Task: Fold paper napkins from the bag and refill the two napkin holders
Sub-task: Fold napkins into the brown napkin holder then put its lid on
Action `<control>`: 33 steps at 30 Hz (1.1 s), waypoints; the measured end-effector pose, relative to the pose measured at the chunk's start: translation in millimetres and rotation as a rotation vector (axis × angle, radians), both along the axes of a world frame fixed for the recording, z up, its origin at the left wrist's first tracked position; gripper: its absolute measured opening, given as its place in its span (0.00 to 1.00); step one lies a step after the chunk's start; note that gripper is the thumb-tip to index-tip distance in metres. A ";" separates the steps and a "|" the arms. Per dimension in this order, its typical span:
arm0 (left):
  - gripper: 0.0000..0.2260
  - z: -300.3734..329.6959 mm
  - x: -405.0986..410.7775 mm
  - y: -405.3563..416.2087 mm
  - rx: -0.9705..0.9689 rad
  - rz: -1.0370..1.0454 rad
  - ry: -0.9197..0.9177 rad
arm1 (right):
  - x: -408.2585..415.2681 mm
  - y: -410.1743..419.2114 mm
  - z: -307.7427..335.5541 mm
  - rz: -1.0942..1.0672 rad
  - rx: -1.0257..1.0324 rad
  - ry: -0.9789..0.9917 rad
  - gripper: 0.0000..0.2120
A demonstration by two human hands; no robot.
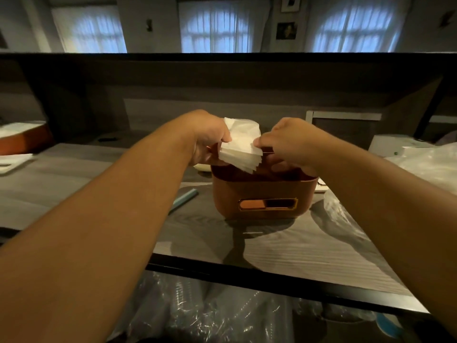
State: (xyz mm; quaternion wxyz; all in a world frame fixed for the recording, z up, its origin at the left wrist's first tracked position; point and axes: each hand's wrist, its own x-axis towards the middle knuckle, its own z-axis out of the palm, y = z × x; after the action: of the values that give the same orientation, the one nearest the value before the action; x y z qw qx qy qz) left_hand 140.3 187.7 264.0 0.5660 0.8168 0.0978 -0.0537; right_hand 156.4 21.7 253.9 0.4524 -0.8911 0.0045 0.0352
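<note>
Napkin stack (241,147) (white, fanned) held over open top of brown holder (263,196); gripped at left by left hand (210,137), pinched at right by right hand (290,142). Holder contents hidden.

You see a dim, warm-toned room; cool blue daylight glows through the curtained windows (223,26), hard shadows fall below the napkin holder (263,196), and the edges bow and blur.

A single wide-angle view looks from the person's head, forward and down along both forearms onto the worktop (309,246), whose near edge crosses the lower part of the picture. It sits close: the left hand (210,134) and right hand (289,142) meet near the middle, above the worktop's centre. Beyond its far edge the view reaches curtained windows (222,28).
</note>
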 end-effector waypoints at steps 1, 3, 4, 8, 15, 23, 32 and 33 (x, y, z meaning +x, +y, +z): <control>0.08 -1.0 0.5 0.5 -0.023 0.006 0.002 | -1.0 0.1 -0.9 0.013 0.030 0.003 0.17; 0.06 -4.0 1.3 1.2 -0.065 0.007 0.009 | -2.7 0.4 -2.1 0.032 0.035 0.003 0.16; 0.06 -6.1 1.8 1.3 -0.074 0.004 0.016 | -3.1 0.8 -2.9 0.047 0.037 0.017 0.17; 0.04 -13.1 3.5 1.4 -0.077 -0.011 0.052 | -3.9 3.4 -5.4 0.092 0.063 0.120 0.19; 0.04 -16.1 4.8 5.2 -0.059 -0.016 0.060 | -9.1 1.4 -12.8 0.163 -0.180 -0.234 0.08; 0.07 -12.9 2.1 5.4 0.005 -0.014 0.066 | -5.6 3.0 -9.2 0.308 -0.142 0.009 0.07; 0.14 -11.4 1.2 6.3 0.031 -0.037 0.030 | 7.9 -7.2 -8.7 0.417 0.128 0.273 0.15; 0.15 -11.3 3.0 6.5 0.086 -0.047 0.009 | 9.2 -7.5 -10.7 0.409 0.166 0.278 0.16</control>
State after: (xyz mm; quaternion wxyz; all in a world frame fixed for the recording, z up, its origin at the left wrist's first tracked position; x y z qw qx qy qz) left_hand 143.2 194.2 252.7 0.5284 0.8423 0.0832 -0.0664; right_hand 165.6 14.2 243.2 0.5026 -0.8198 -0.1166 0.2484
